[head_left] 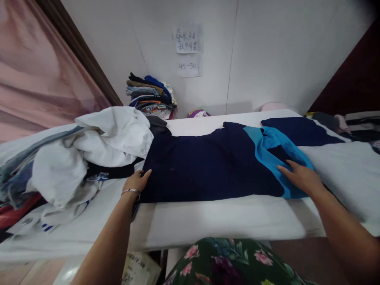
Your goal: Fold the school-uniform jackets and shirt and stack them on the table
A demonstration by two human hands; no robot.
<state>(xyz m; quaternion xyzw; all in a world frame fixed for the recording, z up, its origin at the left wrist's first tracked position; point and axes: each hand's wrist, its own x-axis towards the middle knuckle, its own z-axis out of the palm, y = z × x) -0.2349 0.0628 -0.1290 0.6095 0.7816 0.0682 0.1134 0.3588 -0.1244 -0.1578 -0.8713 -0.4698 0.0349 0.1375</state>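
Observation:
A navy blue garment (196, 170) with a bright blue section (299, 158) at its right end lies spread across the white-covered table. My left hand (138, 181), with a bracelet on the wrist, grips the garment's left edge, thumb above and fingers partly hidden at the fabric. At the other end, my right hand (298, 176) rests over the bright blue section, thumb and forefinger stretched out and apart. Whether its hidden fingers touch the cloth underneath, I cannot tell. The navy fabric is mostly flat, while the bright blue part is bunched and folded.
Left of the garment is a heap of white clothes (113, 134) with jeans (18, 170) beside it. A folded clothes stack (151, 97) stands by the wall. Dark blue cloth (299, 130) lies at the back right. Handwritten paper signs (189, 39) hang on the wall.

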